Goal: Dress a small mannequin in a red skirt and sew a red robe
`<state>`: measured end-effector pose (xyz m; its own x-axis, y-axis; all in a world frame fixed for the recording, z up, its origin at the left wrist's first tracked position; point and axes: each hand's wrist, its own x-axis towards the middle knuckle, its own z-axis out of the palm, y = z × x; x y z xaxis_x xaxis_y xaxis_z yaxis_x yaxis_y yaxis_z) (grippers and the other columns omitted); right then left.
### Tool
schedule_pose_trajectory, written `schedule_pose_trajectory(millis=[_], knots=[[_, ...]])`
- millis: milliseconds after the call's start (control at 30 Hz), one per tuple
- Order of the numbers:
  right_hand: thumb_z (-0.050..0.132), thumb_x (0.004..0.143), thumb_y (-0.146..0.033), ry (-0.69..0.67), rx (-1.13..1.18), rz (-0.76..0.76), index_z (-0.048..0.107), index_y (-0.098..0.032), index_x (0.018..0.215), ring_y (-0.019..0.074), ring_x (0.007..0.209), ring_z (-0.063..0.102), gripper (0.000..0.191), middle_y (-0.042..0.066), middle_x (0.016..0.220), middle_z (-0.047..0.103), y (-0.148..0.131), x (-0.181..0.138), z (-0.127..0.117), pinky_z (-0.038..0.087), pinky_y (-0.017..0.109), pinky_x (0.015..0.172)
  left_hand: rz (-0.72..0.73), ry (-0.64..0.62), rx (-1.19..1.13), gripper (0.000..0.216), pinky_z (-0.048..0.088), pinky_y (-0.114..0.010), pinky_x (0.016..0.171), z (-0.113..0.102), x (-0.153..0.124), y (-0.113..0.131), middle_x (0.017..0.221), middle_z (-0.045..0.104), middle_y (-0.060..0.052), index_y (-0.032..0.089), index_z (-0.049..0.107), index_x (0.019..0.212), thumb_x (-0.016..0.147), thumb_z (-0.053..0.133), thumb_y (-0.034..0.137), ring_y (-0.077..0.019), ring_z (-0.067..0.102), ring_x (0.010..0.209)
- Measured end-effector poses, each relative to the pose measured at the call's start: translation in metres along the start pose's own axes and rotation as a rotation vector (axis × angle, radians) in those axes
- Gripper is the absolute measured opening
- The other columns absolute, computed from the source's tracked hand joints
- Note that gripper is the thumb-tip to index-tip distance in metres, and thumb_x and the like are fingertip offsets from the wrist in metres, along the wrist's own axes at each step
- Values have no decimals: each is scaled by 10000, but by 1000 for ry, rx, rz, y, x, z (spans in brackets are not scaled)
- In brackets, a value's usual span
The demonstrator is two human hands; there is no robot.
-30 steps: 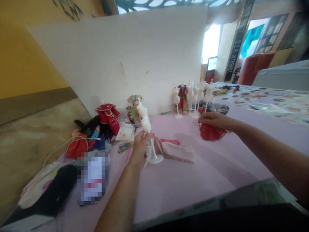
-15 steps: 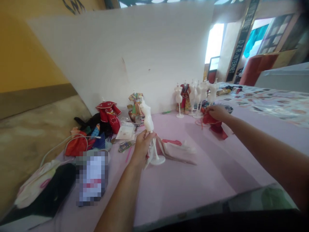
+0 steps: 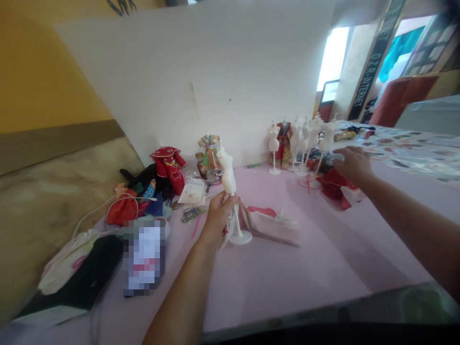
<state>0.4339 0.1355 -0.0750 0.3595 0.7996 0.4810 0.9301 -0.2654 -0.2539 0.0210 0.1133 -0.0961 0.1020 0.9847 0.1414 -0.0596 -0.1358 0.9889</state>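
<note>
Right hand [image 3: 354, 165] has left red cloth [image 3: 334, 186], now raised, fingers narrow, any hold unclear; left hand [image 3: 216, 221] still grips white dress form [image 3: 228, 177].

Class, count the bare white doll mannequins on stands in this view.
6: one mannequin in the left hand, five mannequins along the back of the pink tabletop; others may be hidden.

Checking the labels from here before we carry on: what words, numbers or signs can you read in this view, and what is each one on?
"D.Z.R-INTERNET": on the dark vertical banner, upper right.
White card: print too small to read.
Small packet: too small to read.
Pixelated item: blurred, unreadable.
</note>
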Motion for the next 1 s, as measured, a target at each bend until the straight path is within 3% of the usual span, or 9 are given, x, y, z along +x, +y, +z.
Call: schedule_pose_trajectory(millis=[67, 167, 267, 367, 500, 633, 733, 867, 1000], knots=[[466, 945, -204, -69, 110, -138, 636, -55, 1289, 288, 1208, 547, 411, 256, 1317, 618, -31, -17, 6, 388, 409, 983, 1, -7, 14, 242, 282, -208, 498, 0, -1, 0, 611, 491, 58, 169, 610, 804, 753, 716, 381, -78, 411, 518], [543, 938, -371, -266, 291, -387, 696, -249, 1216, 205, 1007, 664, 340, 70, 1202, 719, -92, -55, 15, 494, 321, 864, 11, -7, 23, 255, 271, -202, 482, 0, -1, 1, 589, 483, 63, 172, 593, 775, 744, 730, 385, -72, 398, 494], [584, 905, -406, -591, 581, -695, 695, -218, 1183, 217, 996, 671, 353, 83, 1162, 728, -146, -92, 21, 504, 323, 842, 12, -1, 17, 261, 268, -198, 468, -1, 0, 2, 571, 476, 67, 171, 592, 756, 729, 743, 382, -63, 381, 468], [603, 858, -302, -643, 563, -731, 715, -193, 1083, 207, 837, 662, 274, 78, 971, 742, -172, -109, 27, 482, 316, 766, -2, -12, -22, 270, 318, -198, 486, -3, 2, 2, 614, 539, 47, 167, 618, 793, 722, 750, 392, -76, 447, 494], [571, 844, -240, -635, 551, -643, 700, -169, 1010, 171, 695, 606, 222, 56, 822, 702, -165, -103, 35, 435, 284, 657, -1, 6, -36, 254, 319, -201, 481, -6, 5, 0, 617, 551, 44, 170, 634, 809, 727, 742, 384, -76, 454, 485], [554, 883, -308, -635, 584, -619, 675, -173, 869, 147, 645, 526, 182, 11, 701, 608, -148, -89, 29, 386, 274, 625, -1, 35, -16, 217, 291, -201, 466, -9, 6, 2, 590, 522, 56, 172, 641, 797, 730, 730, 358, -62, 405, 455], [540, 917, -376, -635, 627, -630, 652, -182, 860, 144, 682, 513, 231, 2, 728, 591, -139, -79, 19, 381, 272, 640, 5, 18, -25, 219, 293, -202, 471, -10, 6, 3, 606, 537, 48, 171, 652, 812, 738, 721, 365, -69, 422, 472], [581, 919, -451, -705, 877, -599, 562, -193, 822, 123, 657, 454, 276, -29, 722, 507, -132, -69, 11, 331, 261, 591, -5, 7, -50, 249, 328, -207, 503, -11, 7, -1, 640, 565, 35, 170, 670, 836, 721, 733, 382, -89, 478, 521], [673, 872, -409, -806, 1136, -492, 491, -210, 836, 99, 605, 388, 272, -63, 696, 447, -135, -70, 10, 263, 246, 543, -10, 15, 5, 259, 322, -214, 518, -9, 8, -4, 641, 569, 32, 168, 687, 829, 717, 729, 397, -98, 480, 546]])
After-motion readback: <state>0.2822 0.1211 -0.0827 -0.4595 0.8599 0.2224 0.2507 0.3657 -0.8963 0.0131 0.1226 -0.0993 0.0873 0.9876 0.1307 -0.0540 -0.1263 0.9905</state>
